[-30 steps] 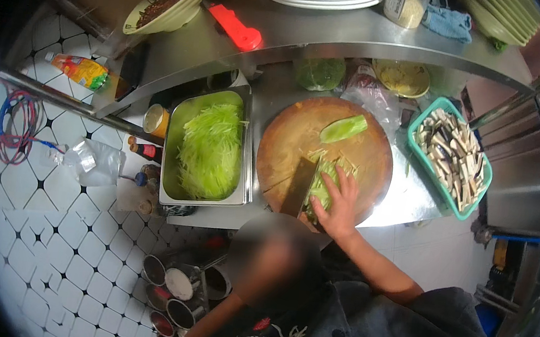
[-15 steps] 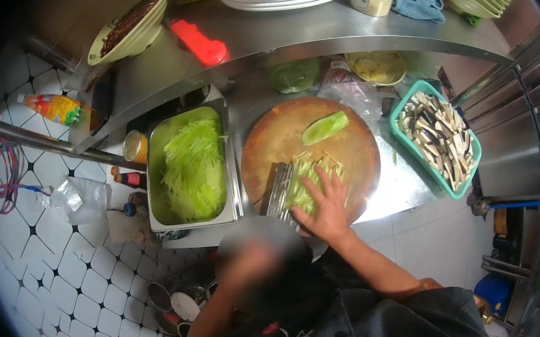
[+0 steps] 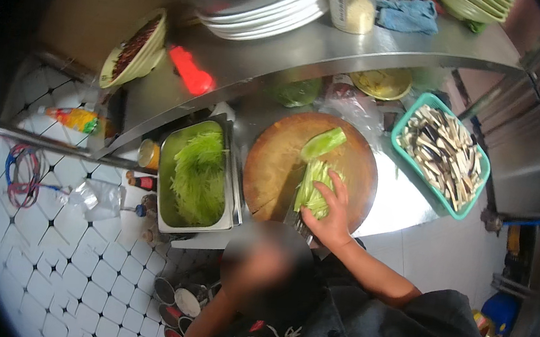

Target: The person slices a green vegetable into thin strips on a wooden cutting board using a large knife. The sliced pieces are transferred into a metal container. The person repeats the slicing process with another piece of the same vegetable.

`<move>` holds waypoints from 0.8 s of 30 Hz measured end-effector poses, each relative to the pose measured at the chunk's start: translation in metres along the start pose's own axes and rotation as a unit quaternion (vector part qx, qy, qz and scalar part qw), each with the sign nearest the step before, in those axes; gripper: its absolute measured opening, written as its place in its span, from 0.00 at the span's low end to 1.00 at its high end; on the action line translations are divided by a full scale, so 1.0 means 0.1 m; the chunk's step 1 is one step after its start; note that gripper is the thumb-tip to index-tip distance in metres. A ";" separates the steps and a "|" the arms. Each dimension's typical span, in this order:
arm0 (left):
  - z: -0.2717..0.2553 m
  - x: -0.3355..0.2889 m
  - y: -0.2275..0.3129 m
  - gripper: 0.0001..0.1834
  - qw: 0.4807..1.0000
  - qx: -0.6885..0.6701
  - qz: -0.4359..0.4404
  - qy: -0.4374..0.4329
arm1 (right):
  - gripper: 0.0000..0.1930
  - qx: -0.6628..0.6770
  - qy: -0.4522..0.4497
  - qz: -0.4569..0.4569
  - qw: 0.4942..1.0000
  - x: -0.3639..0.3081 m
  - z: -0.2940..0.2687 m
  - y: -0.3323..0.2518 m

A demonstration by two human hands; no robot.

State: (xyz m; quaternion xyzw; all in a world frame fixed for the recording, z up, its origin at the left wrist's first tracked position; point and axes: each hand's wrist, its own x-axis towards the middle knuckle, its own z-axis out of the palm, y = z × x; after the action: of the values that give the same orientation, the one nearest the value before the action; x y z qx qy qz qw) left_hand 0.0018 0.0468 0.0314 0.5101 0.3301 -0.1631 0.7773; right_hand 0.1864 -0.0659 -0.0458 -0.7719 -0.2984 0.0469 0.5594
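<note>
My right hand [image 3: 331, 216] is curled around a bunch of pale green vegetable strips [image 3: 312, 189] on the round wooden chopping board [image 3: 269, 162]. Beside and partly beneath the strips shows a bit of a knife blade [image 3: 297, 221], close to the board's near edge. The blade runs toward my left hand [image 3: 260, 263], whose fingers are blurred; its grip on the handle does not show clearly. Just beyond the strips lies a cut piece of green vegetable [image 3: 324, 143]. Left of the board, fine green shreds [image 3: 200, 177] fill part of a deep steel pan [image 3: 164, 222].
A turquoise basket [image 3: 403, 153] of cut eggplant strips stands at the right. Above the board's far side runs a steel shelf [image 3: 255, 58] with stacked white plates [image 3: 265, 23], a jar [image 3: 352, 9], a red plastic tool [image 3: 191, 71] and a bowl [image 3: 143, 60] of dark red food.
My right hand has gone from lying spread over the cut strips to curling around them, drawing them into a tighter bunch. Less of the knife blade shows. The whole view has shifted slightly.
</note>
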 end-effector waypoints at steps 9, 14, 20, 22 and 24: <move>0.03 0.07 0.01 0.12 0.993 0.042 0.105 -0.025 | 0.29 -0.020 -0.061 -0.053 0.997 0.53 -0.22 -0.34; 0.16 -0.07 0.23 0.11 0.983 -0.127 0.125 -0.049 | 0.29 -0.069 -0.081 -0.077 0.991 0.70 -0.28 -0.61; -0.09 -0.38 0.39 0.09 0.972 -0.171 0.158 -0.024 | 0.30 -0.073 -0.078 -0.161 0.981 0.93 -0.04 -1.14; -0.28 -0.60 0.38 0.09 0.968 -0.172 0.183 0.002 | 0.30 -0.046 -0.080 -0.196 0.976 0.96 0.25 -1.34; -0.43 -0.88 0.46 0.09 0.963 -0.179 0.197 0.037 | 0.30 -0.023 -0.088 -0.220 0.971 0.98 0.56 -1.56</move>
State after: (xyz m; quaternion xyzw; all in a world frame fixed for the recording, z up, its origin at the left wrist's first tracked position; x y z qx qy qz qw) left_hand -0.0506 0.0978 0.1116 0.4232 0.2757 0.0738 0.8599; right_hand 0.1799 0.0613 0.0980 -0.6927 -0.5097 -0.0166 0.5101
